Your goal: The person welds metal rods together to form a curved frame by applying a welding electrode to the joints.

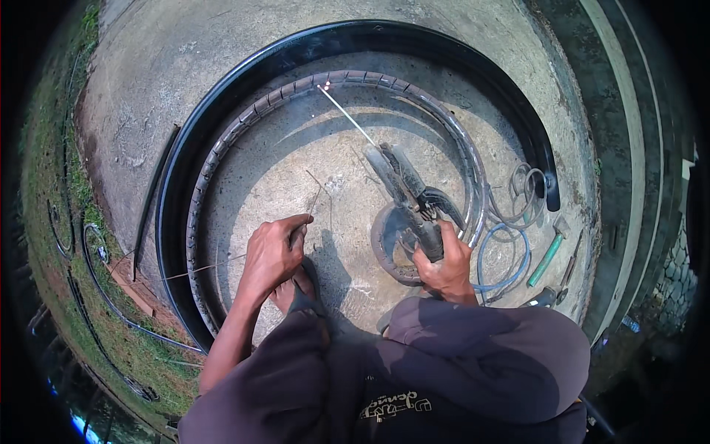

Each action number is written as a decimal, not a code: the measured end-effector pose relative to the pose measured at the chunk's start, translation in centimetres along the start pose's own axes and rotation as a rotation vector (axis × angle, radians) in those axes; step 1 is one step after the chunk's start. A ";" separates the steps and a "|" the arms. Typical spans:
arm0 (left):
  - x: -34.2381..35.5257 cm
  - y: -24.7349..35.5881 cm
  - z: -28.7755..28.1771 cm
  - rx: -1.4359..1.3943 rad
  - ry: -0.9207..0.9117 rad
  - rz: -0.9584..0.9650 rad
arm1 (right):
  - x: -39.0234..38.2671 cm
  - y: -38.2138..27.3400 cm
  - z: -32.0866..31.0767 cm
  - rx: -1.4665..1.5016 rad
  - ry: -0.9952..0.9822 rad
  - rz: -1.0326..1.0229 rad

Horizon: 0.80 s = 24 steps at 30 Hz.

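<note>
My right hand (450,268) is closed round the handle of a welding electrode holder (403,177), which has worn grey jaws. From the jaws a thin pale electrode (346,115) runs up and left, and small orange glows show at its far tip. That tip meets a curved metal bar (203,174), bent into a coil with notches along its edge. In my left hand (272,250), pinched between thumb and fingers, is a thin bent metal rod (214,264). Its hooked end stands out above the fingers, apart from the bar; its other end reaches left.
A wide black curved channel (171,185) surrounds the bar on the concrete ground (347,200). At the right lie a hammer (546,259) with a green handle, a blue hose loop (481,251) and grey cable coils (526,194). Grass (170,355) with cables borders the left.
</note>
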<state>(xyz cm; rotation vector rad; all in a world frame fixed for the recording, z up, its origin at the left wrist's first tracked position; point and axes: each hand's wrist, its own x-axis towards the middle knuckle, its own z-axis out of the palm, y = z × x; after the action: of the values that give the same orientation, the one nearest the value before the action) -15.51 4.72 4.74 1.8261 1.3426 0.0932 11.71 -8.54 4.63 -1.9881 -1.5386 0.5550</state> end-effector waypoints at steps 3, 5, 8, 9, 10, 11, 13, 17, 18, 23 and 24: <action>-0.1 0.3 -0.2 0.066 0.060 -0.004 | 0.1 -0.2 0.1 -0.007 0.000 -0.035; 0.2 1.5 -1.5 0.144 0.109 0.011 | 0.1 0.0 0.0 -0.012 -0.006 -0.043; 1.5 3.4 -2.9 0.295 0.102 0.017 | 0.2 0.1 -0.2 -0.024 0.005 -0.029; 1.8 3.7 -3.2 0.337 0.109 0.069 | 0.3 0.0 -0.1 -0.017 0.009 -0.034; 2.2 3.7 -3.4 0.346 0.115 0.077 | 0.3 -0.1 -0.1 -0.012 0.015 -0.039; 2.8 3.7 -3.5 0.354 0.120 0.087 | 0.4 -0.1 -0.1 -0.008 0.021 -0.042; 3.8 3.9 -4.0 0.365 0.139 0.090 | 0.2 -0.1 -0.2 0.027 -0.019 0.029; 6.0 3.1 -4.4 0.381 0.184 0.143 | 0.2 0.0 0.0 0.039 -0.044 0.062; 6.5 3.4 -4.5 0.405 0.162 0.125 | 0.1 0.1 0.0 0.034 -0.049 0.068; 7.9 4.0 -5.1 0.442 0.130 0.136 | 0.3 0.1 0.1 0.029 -0.063 0.078; 8.0 4.0 -5.1 0.447 0.125 0.138 | 0.4 0.0 0.1 0.029 -0.061 0.075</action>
<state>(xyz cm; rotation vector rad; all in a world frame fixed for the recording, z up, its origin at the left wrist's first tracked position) -11.71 13.90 7.43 2.3211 1.4022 -0.0245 11.75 -8.15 4.60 -2.0306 -1.4884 0.6697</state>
